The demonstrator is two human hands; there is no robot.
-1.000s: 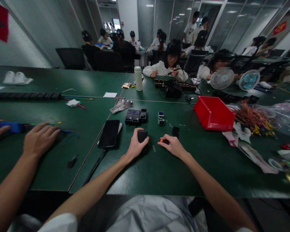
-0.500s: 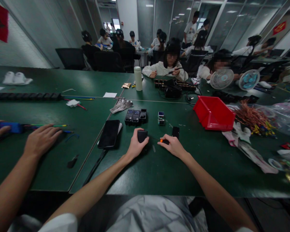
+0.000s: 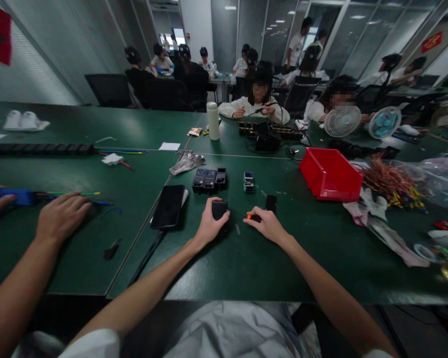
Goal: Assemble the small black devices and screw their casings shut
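In the head view, my left hand (image 3: 207, 223) is closed around a small black box-shaped housing (image 3: 219, 209) just above or on the green table. My right hand (image 3: 269, 226) grips a screwdriver (image 3: 249, 217) with an orange and black handle; its thin shaft points left at the housing, and whether the tip touches it I cannot tell. A dark flat rectangular piece (image 3: 271, 203) shows just behind my right hand. Farther back stand several black modules (image 3: 209, 179) in a row, and a small module with a green board (image 3: 248, 182) lies to their right.
A phone (image 3: 168, 207) lies left of my hands. At right stand a red bin (image 3: 330, 174), copper wires (image 3: 383, 179) and gloves (image 3: 381, 223). A co-worker's hand (image 3: 61, 219) rests on the table at left beside a blue tool (image 3: 17, 196). A bottle (image 3: 213, 121) stands behind.
My hands, the housing and the screwdriver stay almost in place. The co-worker's hand at left has shifted slightly left, and the person across the table has lowered their head.
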